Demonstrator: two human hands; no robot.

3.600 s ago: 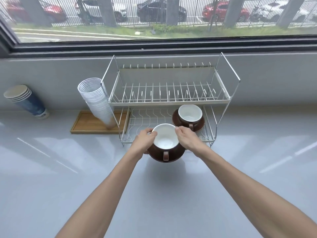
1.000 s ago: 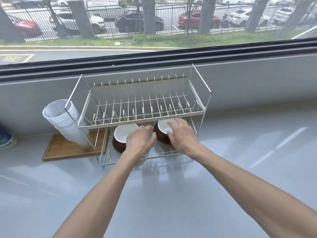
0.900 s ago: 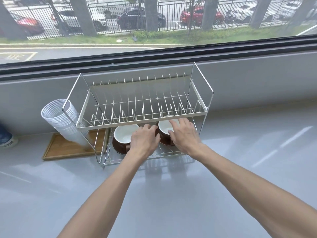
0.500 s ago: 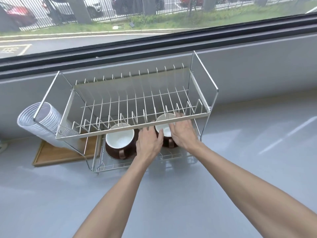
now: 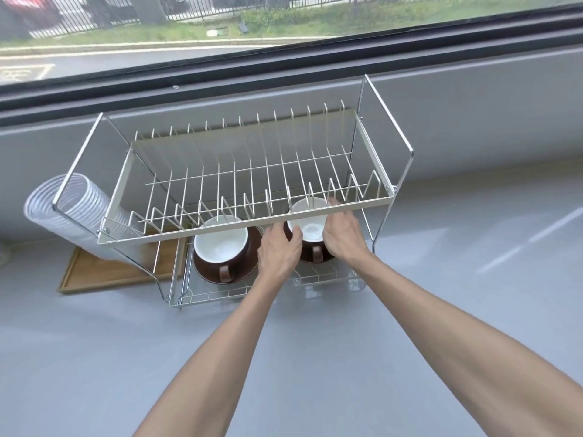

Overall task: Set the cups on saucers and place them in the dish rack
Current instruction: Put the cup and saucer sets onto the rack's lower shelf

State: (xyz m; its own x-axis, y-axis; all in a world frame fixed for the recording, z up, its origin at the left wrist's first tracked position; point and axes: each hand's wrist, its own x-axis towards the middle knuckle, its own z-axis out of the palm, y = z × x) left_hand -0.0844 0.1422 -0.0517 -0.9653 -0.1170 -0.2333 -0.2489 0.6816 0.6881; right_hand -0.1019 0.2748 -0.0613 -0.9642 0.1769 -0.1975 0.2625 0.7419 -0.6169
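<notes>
A two-tier wire dish rack [image 5: 246, 227] stands against the wall under the window. On its lower shelf sit two brown cups with white insides, each on a brown saucer. The left cup [image 5: 220, 244] stands free, handle toward me. The right cup [image 5: 310, 228] is partly under the upper tier's front rail. My left hand [image 5: 279, 250] grips its left side and my right hand [image 5: 342, 236] grips its right side, fingers on the rim. Its saucer is mostly hidden by my hands.
A tilted stack of white disposable cups [image 5: 72, 216] leans at the rack's left end over a wooden tray [image 5: 104, 275]. The upper tier's prongs [image 5: 268, 184] overhang the lower shelf. Grey countertop [image 5: 315, 357] spreads in front and to the right.
The view has tilted down and closer to the rack. Both hands stay on the right cup on the lower shelf, holding its sides a little more closely than half a second ago.
</notes>
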